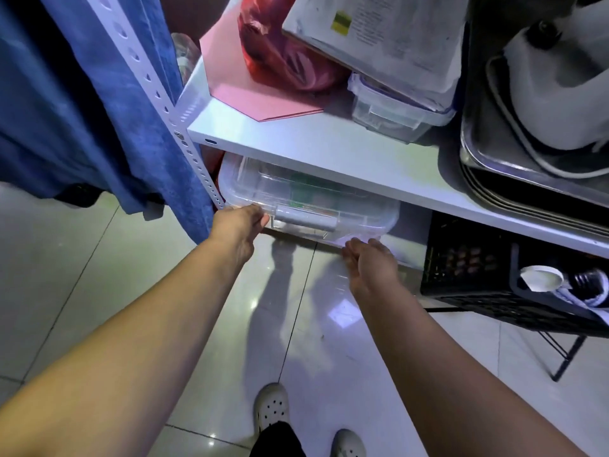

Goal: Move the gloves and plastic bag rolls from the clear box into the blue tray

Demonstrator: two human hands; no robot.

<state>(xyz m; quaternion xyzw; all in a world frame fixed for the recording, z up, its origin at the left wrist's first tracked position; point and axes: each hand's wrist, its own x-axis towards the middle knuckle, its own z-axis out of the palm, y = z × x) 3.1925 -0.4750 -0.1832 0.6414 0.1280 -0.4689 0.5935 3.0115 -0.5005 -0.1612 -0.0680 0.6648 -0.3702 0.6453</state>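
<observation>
**Both hands reaching to the clear box under the shelf**

The clear box (pixel 306 201) is sitting low beneath the white shelf (pixel 329 150), its front edge and grey latch sticking out past the shelf lip. Green and reddish contents are showing dimly through its lid. The left hand (pixel 239 225) is touching the box's front left corner, fingers (pixel 260 219) curling against the rim. The right hand (pixel 370 262) is lying palm up under the front right corner, fingers spread loosely and gripping nothing firmly. A black crate (pixel 468 258) is standing just right of the box on the tiled floor (pixel 99 291).
</observation>
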